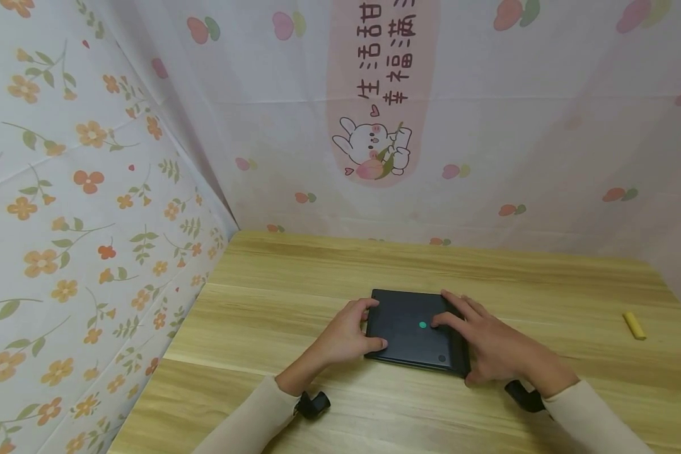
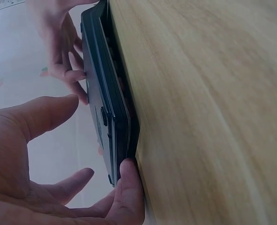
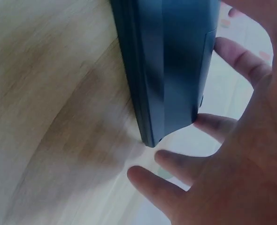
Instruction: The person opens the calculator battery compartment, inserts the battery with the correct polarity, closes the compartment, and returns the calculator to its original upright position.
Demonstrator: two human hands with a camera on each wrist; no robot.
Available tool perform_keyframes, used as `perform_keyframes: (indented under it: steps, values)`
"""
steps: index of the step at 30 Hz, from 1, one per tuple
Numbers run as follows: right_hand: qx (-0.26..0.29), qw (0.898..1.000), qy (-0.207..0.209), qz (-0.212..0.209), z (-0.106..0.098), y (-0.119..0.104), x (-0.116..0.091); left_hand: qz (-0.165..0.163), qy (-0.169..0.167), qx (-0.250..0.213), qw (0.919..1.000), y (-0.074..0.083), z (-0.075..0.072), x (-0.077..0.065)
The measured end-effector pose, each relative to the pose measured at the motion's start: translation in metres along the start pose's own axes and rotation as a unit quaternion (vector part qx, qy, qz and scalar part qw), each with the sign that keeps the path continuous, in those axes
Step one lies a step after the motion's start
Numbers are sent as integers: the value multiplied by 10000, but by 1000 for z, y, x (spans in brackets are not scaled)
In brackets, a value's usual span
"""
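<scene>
A black flat case (image 1: 408, 328) with a teal dot and small round feet on its upper face lies on the wooden table. Its right end is bevelled (image 3: 183, 70). In the left wrist view, dull reddish spots show in the dark gap under its long edge. My left hand (image 1: 343, 334) is at the left end; a fingertip (image 2: 129, 176) touches the corner low by the table, and the thumb (image 2: 49, 112) stands off the upper face. My right hand (image 1: 494, 343) spans the right end, thumb at the front corner, fingers at the back corner, index finger over the top near the dot.
A short yellow stick (image 1: 634, 325) lies on the wooden table (image 1: 295, 271) at the far right. Printed cloth (image 1: 261, 139) hangs behind the table, and a flowered cloth (image 1: 91, 252) runs along its left side. Black straps (image 1: 312, 405) are on both wrists.
</scene>
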State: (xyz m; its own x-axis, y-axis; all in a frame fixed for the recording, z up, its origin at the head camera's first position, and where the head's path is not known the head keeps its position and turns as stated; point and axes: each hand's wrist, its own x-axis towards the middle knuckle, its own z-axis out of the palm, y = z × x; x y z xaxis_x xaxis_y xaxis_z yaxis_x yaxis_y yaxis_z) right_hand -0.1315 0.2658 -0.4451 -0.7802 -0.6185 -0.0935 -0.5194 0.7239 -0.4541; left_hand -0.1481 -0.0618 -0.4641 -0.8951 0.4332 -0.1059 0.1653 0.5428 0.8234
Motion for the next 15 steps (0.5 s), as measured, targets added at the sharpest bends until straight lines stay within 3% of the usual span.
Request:
perform_keyframes:
  steps: [5,15]
  values:
    - [117,9999,-90,30,-2,3,1,26,3,74,10000,1,0,0]
    - [-266,9995,-194,3,-7,2,11,24,-10,214,9998,2,0,1]
